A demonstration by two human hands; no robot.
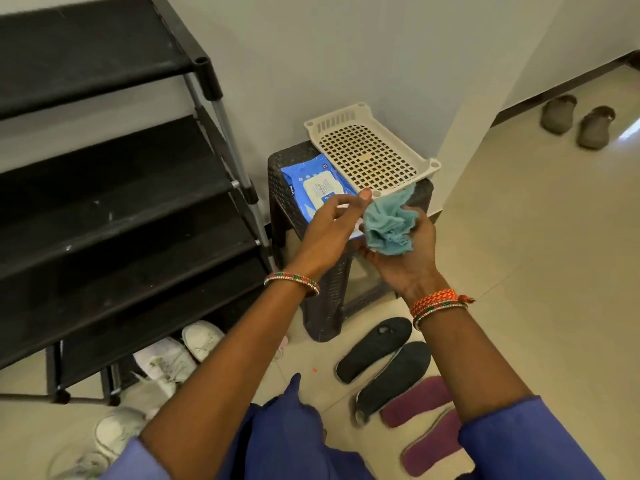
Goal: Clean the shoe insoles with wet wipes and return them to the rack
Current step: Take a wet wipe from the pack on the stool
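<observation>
My right hand holds a crumpled teal wipe above the front of a dark wicker stool. My left hand is beside it, thumb and fingertips pinching the wipe's left edge. A blue pack of wet wipes lies on the stool next to a white perforated tray. On the floor below my right arm lie two black insoles and two purple insoles. The black shoe rack stands at the left with bare shelves.
White sneakers sit on the floor under and in front of the rack. A pair of grey slippers lies far right by the wall. A white wall and pillar stand behind the stool. Beige tile floor stretches to the right.
</observation>
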